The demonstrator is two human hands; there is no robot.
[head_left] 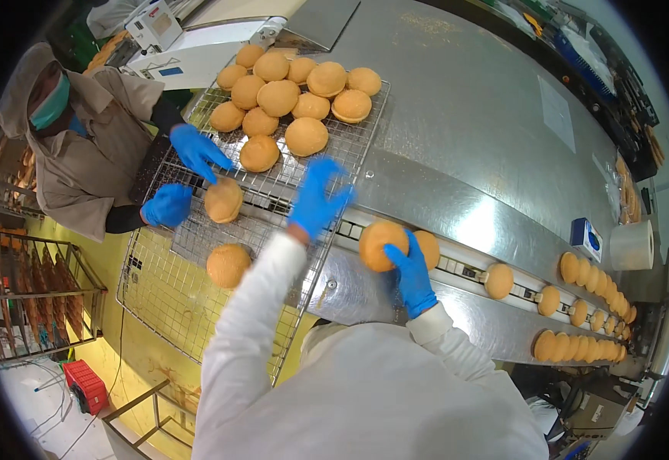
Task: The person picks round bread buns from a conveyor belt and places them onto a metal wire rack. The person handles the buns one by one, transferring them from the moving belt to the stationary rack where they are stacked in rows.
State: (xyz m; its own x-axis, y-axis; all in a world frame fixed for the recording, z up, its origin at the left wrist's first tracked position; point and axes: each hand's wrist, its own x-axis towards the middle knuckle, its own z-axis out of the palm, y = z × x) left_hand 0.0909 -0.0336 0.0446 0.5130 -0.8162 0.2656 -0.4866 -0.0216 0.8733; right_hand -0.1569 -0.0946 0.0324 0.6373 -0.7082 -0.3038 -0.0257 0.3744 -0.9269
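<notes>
My right hand (412, 280), in a blue glove, closes round a round golden bun (382, 246) at the conveyor. Its thumb lies across the bun's near face; the other fingers are partly hidden. A second bun (426, 250) sits just behind that hand. My left hand (319, 198), also blue-gloved and a little blurred, hovers over the wire racks with its fingers apart and nothing in it. Below and left of it, one bun (228, 265) rests on the near wire rack (162, 295). Many buns (277, 98) crowd the far wire rack (353, 149), some leaning on others.
Across the racks stands a co-worker (81, 146) whose gloved hand (200, 151) touches a bun (223, 201). More buns (498, 280) line the narrow conveyor (457, 268), with rows (580, 346) beside it. A steel table (434, 100) extends beyond; a trolley (35, 291) stands left.
</notes>
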